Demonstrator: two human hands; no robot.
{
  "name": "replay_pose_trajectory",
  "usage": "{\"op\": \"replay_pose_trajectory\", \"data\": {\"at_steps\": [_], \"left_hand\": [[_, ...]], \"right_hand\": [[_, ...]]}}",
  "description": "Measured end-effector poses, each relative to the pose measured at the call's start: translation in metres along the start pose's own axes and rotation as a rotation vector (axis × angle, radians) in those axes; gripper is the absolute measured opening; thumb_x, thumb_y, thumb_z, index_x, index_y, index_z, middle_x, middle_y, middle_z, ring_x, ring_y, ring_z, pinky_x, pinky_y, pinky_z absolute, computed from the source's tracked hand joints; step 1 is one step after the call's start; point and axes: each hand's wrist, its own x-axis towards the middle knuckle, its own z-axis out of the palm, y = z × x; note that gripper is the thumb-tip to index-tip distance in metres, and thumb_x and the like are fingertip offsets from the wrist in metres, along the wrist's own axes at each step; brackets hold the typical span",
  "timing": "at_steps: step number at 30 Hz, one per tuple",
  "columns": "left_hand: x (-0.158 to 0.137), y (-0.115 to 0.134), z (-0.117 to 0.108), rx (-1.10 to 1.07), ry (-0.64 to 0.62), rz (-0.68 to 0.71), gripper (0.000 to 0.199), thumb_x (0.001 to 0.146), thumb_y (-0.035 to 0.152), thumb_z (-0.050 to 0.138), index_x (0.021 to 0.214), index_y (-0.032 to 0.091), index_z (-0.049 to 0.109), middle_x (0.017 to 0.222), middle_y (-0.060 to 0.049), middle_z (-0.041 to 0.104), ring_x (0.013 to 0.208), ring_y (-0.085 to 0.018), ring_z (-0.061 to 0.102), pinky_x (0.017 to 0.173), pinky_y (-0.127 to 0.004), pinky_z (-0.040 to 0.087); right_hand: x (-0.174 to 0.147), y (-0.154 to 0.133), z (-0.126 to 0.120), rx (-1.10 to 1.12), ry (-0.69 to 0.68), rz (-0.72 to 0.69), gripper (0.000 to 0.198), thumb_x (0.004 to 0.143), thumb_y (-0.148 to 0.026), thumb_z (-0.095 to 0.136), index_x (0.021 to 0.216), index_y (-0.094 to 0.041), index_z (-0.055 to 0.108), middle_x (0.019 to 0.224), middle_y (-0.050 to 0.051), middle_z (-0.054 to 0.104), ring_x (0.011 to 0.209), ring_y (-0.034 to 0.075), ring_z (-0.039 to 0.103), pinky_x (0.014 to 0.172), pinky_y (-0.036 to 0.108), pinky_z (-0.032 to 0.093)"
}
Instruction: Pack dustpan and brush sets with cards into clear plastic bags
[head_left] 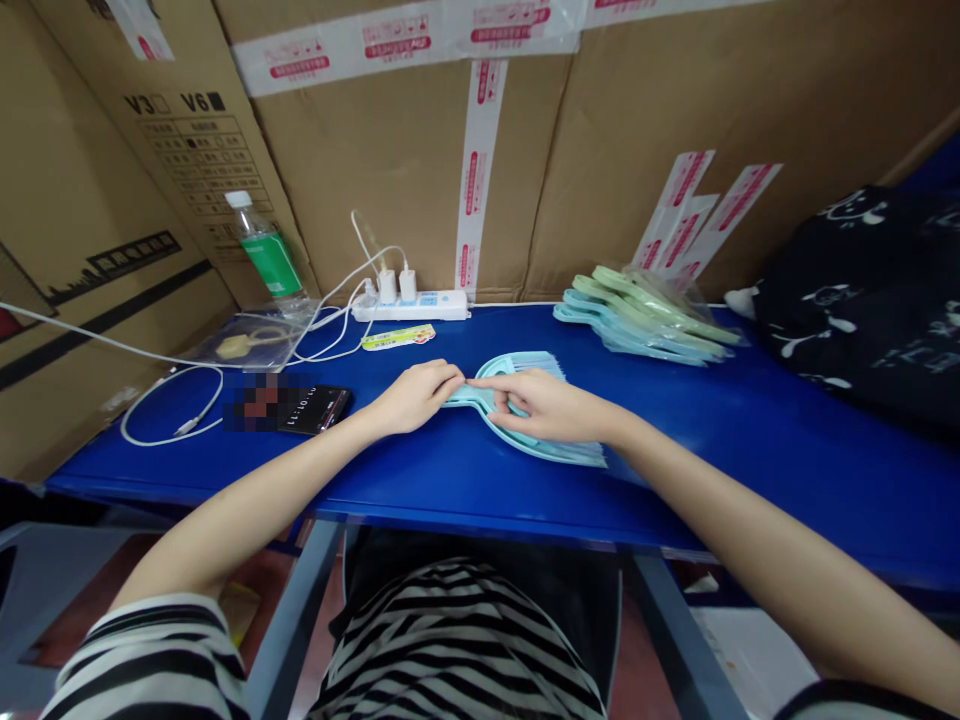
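A light blue hand brush and dustpan set (pixel 551 452) lies flat on the blue table, handle to the left and bristles to the right. My left hand (pixel 420 395) is closed around the end of the handle, hiding most of it. From the right, my right hand (pixel 544 405) lies over the wide part. Its index finger stretches left to the handle neck beside my left fingertips, while the thumb and the curled fingers grip the set's middle. How brush and pan fit together is partly covered by this hand.
Bagged green and light blue brush sets (pixel 645 315) lie at the back right, near a black patterned cloth item (pixel 862 310). A power strip (pixel 412 305) with white cables, a bottle (pixel 270 255) and a phone (pixel 315 409) occupy the left. Cardboard (pixel 390 170) walls the back.
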Motion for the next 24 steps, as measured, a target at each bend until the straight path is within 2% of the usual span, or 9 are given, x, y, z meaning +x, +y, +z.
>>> {"op": "replay_pose_trajectory", "data": {"at_steps": [5,9,13,16,19,21,24], "left_hand": [[0.0,0.0,0.0,-0.033,-0.022,-0.006,0.029,0.096,0.022,0.035,0.099,0.017,0.064,0.094,-0.005,0.065,0.087,-0.016,0.061,0.085,-0.031,0.048],[0.001,-0.002,-0.001,-0.075,-0.047,-0.013,0.03,0.095,0.021,0.036,0.102,0.016,0.064,0.095,-0.005,0.065,0.087,-0.016,0.061,0.086,-0.032,0.047],[0.002,-0.003,-0.001,-0.154,-0.036,-0.03,0.028,0.093,0.021,0.038,0.1,0.018,0.065,0.095,-0.004,0.065,0.088,-0.015,0.06,0.086,-0.031,0.047],[0.002,-0.002,-0.001,-0.332,-0.098,-0.111,0.027,0.093,0.023,0.038,0.1,0.017,0.064,0.081,0.0,0.062,0.066,-0.01,0.059,0.069,-0.024,0.05],[0.002,0.002,-0.001,-0.548,-0.206,-0.233,0.027,0.094,0.025,0.037,0.103,0.015,0.061,0.061,0.005,0.052,0.043,-0.006,0.047,0.047,-0.018,0.042],[0.002,0.004,-0.001,-0.636,-0.232,-0.287,0.025,0.094,0.025,0.039,0.102,0.014,0.06,0.055,0.007,0.047,0.038,-0.006,0.044,0.042,-0.017,0.038],[0.002,0.005,-0.002,-0.658,-0.22,-0.291,0.021,0.093,0.025,0.043,0.098,0.013,0.06,0.053,0.008,0.045,0.038,-0.005,0.044,0.041,-0.016,0.038]], "right_hand": [[-0.003,0.005,-0.006,-0.018,0.038,0.007,0.043,0.089,-0.031,0.046,0.128,-0.019,0.059,0.08,0.004,0.064,0.065,0.015,0.055,0.07,0.03,0.045],[-0.008,0.02,-0.014,-0.26,0.161,0.049,0.048,0.087,-0.045,0.051,0.127,-0.021,0.062,0.098,0.012,0.062,0.091,0.025,0.056,0.083,0.041,0.046],[-0.011,0.037,-0.011,-0.36,0.121,0.087,0.062,0.086,-0.063,0.041,0.137,-0.028,0.053,0.125,0.015,0.056,0.115,0.034,0.048,0.095,0.056,0.041],[-0.012,0.043,-0.007,-0.37,0.052,0.128,0.068,0.088,-0.066,0.029,0.143,-0.03,0.044,0.14,0.015,0.048,0.13,0.037,0.039,0.101,0.061,0.035],[-0.011,0.041,-0.007,-0.366,-0.019,0.157,0.069,0.09,-0.065,0.026,0.146,-0.027,0.04,0.146,0.016,0.043,0.136,0.037,0.034,0.106,0.062,0.029],[-0.011,0.038,-0.008,-0.355,-0.04,0.173,0.069,0.09,-0.064,0.027,0.146,-0.026,0.041,0.148,0.016,0.041,0.138,0.036,0.032,0.108,0.06,0.026],[-0.01,0.036,-0.01,-0.332,-0.055,0.187,0.07,0.089,-0.064,0.028,0.146,-0.025,0.041,0.149,0.016,0.04,0.139,0.035,0.03,0.11,0.058,0.026]]}}
